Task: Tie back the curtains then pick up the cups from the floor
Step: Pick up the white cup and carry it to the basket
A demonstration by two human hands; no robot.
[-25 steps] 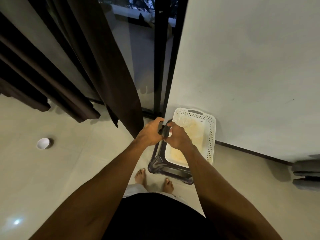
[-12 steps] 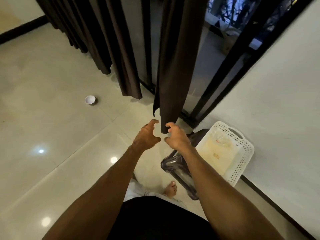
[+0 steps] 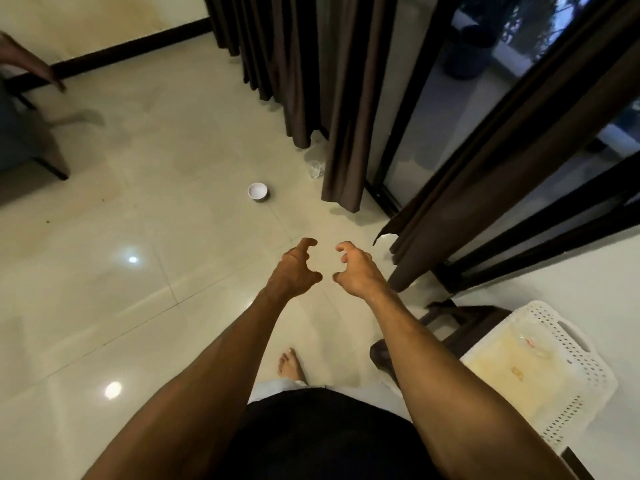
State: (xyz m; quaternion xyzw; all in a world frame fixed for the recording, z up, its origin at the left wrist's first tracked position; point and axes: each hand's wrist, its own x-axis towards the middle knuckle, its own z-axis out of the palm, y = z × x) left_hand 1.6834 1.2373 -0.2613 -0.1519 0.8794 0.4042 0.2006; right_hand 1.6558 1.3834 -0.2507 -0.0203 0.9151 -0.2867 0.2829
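A small white cup (image 3: 257, 191) stands upright on the pale tiled floor, ahead of my hands. A clear glass cup (image 3: 316, 168) sits on the floor beside the hem of the middle dark brown curtain (image 3: 349, 109). Another dark curtain panel (image 3: 485, 174) hangs slanted at the right, near the glass door. My left hand (image 3: 294, 270) and my right hand (image 3: 358, 268) are held out side by side above the floor, fingers loosely curled and spread, holding nothing. Both hands are well short of the cups and clear of the curtains.
A white perforated basket (image 3: 561, 344) rests on a dark stool (image 3: 460, 320) at the right by the wall. A grey chair (image 3: 24, 143) stands at the far left, with another person's arm (image 3: 31, 64) and foot above it. More curtain folds (image 3: 263, 46) hang at the back.
My hands let go of the dark tie they were gripping by the basket and have come away from the curtain. The view has swung left, bringing the white cup nearer the centre.
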